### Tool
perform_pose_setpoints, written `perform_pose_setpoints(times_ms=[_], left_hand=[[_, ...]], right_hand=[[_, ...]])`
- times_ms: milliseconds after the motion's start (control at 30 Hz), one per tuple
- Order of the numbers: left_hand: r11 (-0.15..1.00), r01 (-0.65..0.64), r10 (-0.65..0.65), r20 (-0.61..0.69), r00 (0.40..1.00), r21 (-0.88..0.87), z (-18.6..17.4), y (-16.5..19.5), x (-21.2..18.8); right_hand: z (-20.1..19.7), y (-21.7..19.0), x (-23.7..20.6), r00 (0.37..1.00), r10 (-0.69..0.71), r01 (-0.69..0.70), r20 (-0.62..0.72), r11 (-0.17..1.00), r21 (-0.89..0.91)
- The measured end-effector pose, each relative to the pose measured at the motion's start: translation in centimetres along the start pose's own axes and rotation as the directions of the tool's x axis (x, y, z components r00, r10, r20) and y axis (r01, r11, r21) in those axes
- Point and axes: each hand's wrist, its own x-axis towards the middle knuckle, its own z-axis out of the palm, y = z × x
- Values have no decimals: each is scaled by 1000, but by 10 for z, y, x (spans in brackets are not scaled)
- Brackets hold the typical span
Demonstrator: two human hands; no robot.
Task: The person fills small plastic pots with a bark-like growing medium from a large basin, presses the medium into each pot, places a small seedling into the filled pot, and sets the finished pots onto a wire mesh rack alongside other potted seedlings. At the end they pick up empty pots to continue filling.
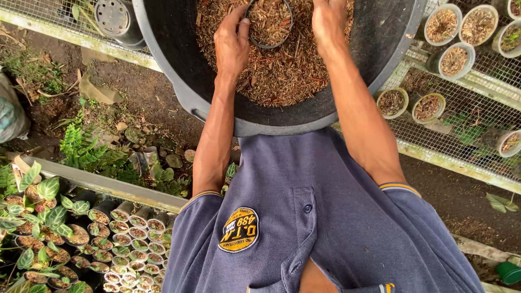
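Two bare hands, the left hand [232, 46] and the right hand [329, 23], curled their fingers [242, 24] round opposite rims of a small round black plastic pot [268, 23], brimful of brown bark mulch, far inside a big dark tub [282, 126].

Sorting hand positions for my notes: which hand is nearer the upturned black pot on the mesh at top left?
Left. The left hand grips the small pot's rim in the tub, closer to the upturned pot; the right hand is on the far side.

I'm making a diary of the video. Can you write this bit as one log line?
left hand: on rim of small black pot | right hand: at pot's other side | pot: full of brown mulch, in big black tub
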Motion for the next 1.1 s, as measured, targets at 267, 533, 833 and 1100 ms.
perform_pose_setpoints(times_ms=[267, 533, 833, 1100], left_hand=[[998, 43, -42, 24, 999, -52, 5, -10, -5], [995, -96, 95, -25, 995, -17, 2, 1, -5], [940, -207, 221, -19, 975, 269, -7, 27, 3], [976, -100, 106, -20, 994, 193, -1, 20, 6]], right_hand=[[26, 15, -18, 966, -131, 52, 224, 942, 330], [14, -8, -26, 990, -107, 103, 94, 994, 43], [15, -30, -39, 779, -607, 611, 156, 679, -407], [23, -31, -43, 783, -562, 613, 265, 628, -479]])
